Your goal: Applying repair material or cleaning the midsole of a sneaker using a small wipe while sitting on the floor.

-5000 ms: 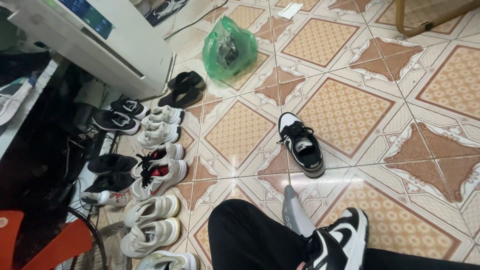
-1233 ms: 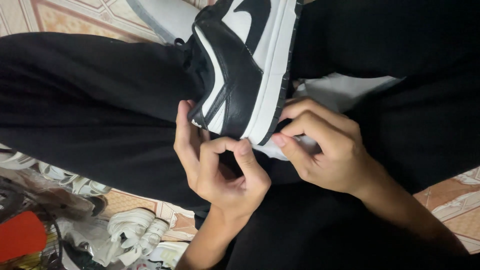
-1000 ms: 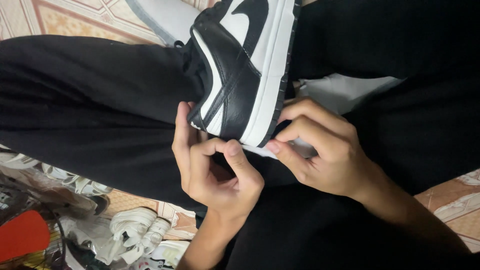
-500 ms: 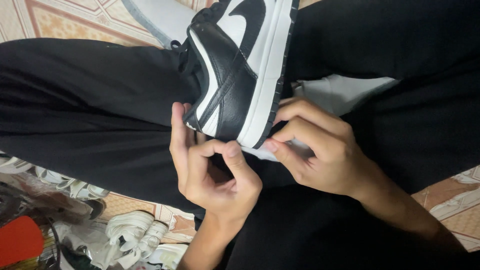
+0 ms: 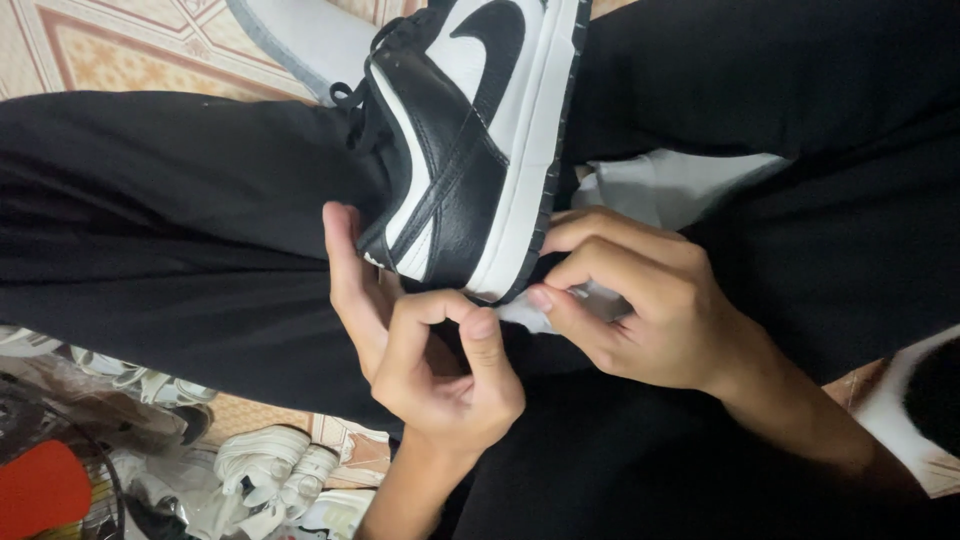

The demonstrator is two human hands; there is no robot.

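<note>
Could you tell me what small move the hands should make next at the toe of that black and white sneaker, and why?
Probably draw the white wipe along the sole edge: the right hand pinches it right at the toe of the sneaker, and the left hand steadies the toe from the other side.

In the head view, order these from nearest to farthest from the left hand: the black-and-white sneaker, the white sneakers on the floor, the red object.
1. Black-and-white sneaker: touching the left hand, just above it.
2. White sneakers: on the floor, lower left.
3. Red object: bottom-left corner.
</note>
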